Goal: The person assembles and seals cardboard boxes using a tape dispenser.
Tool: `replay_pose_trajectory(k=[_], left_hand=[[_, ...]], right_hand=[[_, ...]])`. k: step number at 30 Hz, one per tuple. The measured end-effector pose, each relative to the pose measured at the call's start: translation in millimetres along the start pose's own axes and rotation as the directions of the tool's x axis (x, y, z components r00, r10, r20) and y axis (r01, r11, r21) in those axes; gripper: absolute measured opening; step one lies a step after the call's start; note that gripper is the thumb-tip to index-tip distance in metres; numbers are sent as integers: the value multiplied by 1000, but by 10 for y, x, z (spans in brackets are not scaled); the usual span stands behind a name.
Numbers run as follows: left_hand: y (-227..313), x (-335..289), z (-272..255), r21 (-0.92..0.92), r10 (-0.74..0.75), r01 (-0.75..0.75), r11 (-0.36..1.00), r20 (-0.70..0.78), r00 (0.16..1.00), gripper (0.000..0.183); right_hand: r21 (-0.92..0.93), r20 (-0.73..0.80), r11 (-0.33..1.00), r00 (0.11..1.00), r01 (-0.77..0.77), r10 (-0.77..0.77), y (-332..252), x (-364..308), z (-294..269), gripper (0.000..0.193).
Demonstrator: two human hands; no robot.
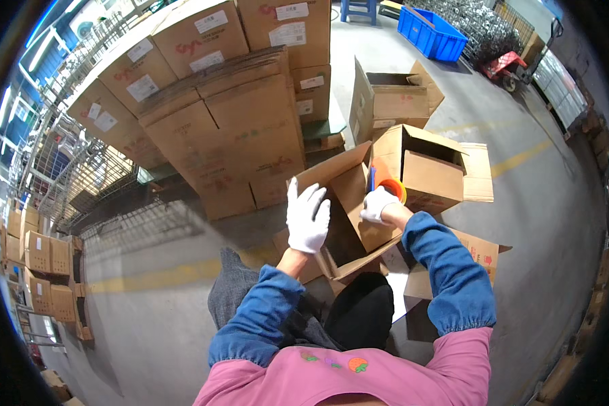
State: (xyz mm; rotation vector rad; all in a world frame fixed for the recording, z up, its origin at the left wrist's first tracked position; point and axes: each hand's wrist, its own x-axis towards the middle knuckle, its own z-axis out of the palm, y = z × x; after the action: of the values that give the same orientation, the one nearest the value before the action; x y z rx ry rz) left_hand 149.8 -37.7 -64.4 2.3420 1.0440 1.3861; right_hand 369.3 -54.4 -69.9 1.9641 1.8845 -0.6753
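My right hand (pixel 379 206), in a white glove, is closed round a tape dispenser with a blue part and an orange-yellow ring (pixel 394 189). It is above the right side of an open cardboard carton (pixel 350 195) whose flaps stand up in front of my legs. My left hand (pixel 307 220), also gloved in white, is raised at the carton's left side with its fingers spread and nothing in them. Whether its palm touches the left flap cannot be told. The lower part of the dispenser is hidden behind my right hand.
Two more open cartons stand beyond, one close on the right (pixel 432 174) and one farther back (pixel 400 101). Flattened cardboard (pixel 250 128) leans against stacked sealed boxes (pixel 213 34). Farther off are a blue crate (pixel 432 35), a red pallet jack (pixel 504 65) and wire cages (pixel 88 179).
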Motion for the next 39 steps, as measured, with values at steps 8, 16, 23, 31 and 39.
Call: replay_pose_trajectory(k=[8, 16, 23, 31, 39], left_hand=[[-232, 500, -101, 459, -338, 165, 873, 325, 883, 44], [-523, 587, 377, -108, -346, 358, 927, 113, 931, 55], [-102, -392, 1028, 145, -50, -48, 988, 606, 794, 52], [-315, -382, 846, -63, -2, 34, 997, 445, 896, 30], [-726, -263, 115, -719, -714, 461, 520, -70, 697, 25]], right_hand=[[180, -121, 979, 990, 99, -78, 78, -19, -32, 38], [94, -120, 995, 993, 10, 1, -5, 178, 60, 35], [432, -613, 857, 788, 281, 51, 271, -49, 27, 19], [474, -847, 803, -63, 362, 529, 161, -840, 410, 14], [544, -769, 828, 312, -140, 558, 135, 188, 966, 16]])
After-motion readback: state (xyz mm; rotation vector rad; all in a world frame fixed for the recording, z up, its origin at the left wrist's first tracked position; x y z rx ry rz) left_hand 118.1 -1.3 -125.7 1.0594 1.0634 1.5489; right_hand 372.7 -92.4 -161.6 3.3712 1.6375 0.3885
